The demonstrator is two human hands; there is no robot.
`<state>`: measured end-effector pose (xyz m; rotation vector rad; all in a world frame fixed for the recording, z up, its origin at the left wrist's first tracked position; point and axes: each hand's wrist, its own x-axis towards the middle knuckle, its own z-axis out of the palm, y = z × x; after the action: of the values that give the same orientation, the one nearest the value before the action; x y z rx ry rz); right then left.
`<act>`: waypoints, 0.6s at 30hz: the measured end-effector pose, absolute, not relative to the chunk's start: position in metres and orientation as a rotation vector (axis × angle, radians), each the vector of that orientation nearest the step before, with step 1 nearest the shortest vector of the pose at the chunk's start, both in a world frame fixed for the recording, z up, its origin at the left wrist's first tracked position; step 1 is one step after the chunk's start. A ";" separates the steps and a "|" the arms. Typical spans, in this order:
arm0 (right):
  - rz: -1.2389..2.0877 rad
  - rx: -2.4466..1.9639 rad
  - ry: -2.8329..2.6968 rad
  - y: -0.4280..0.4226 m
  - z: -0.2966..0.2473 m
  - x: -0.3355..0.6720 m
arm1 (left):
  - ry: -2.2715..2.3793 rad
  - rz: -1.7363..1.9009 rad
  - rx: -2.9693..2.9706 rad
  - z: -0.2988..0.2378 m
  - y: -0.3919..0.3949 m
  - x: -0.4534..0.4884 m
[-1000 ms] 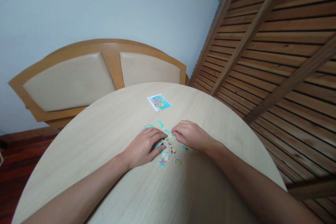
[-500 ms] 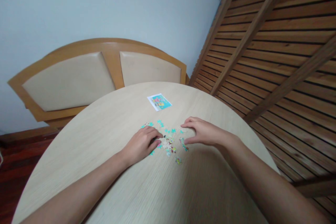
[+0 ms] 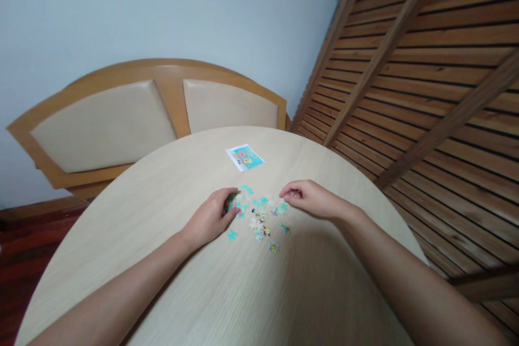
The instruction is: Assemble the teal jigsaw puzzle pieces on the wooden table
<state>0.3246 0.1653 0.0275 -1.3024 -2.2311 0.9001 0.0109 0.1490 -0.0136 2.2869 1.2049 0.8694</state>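
Teal and white jigsaw pieces [image 3: 254,223] lie scattered on the worktop [image 3: 182,173] between the hands — left hand [image 3: 208,216] cupping the cluster's left edge, its grip wide; right hand [image 3: 310,199] with its grip drawn narrow, and whether it pinches anything I can't tell! A dragging palm could flip or overlap these thin pieces, or shove one astray. Half a second ago the left sat nearer the middle and the right gaped — now one teal piece [image 3: 232,235] lies apart, below the left thumb.

Smooth, matt wood-grained tabletop [image 3: 162,189]
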 end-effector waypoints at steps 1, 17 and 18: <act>0.883 -1.299 -2.229 0.166 0.027 0.325 | 1.198 0.876 2.263 -0.014 0.149 0.012; 0.641 -1.304 -2.694 0.132 0.010 0.277 | 1.210 1.013 2.104 -0.001 0.170 -0.007; 0.611 -1.312 -2.695 0.130 0.010 0.272 | 1.204 0.977 2.147 0.001 0.168 -0.007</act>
<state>0.2721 0.1300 0.0100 -1.3120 -2.6947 0.6109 -0.0069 0.1683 0.0011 2.1467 1.2035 0.9771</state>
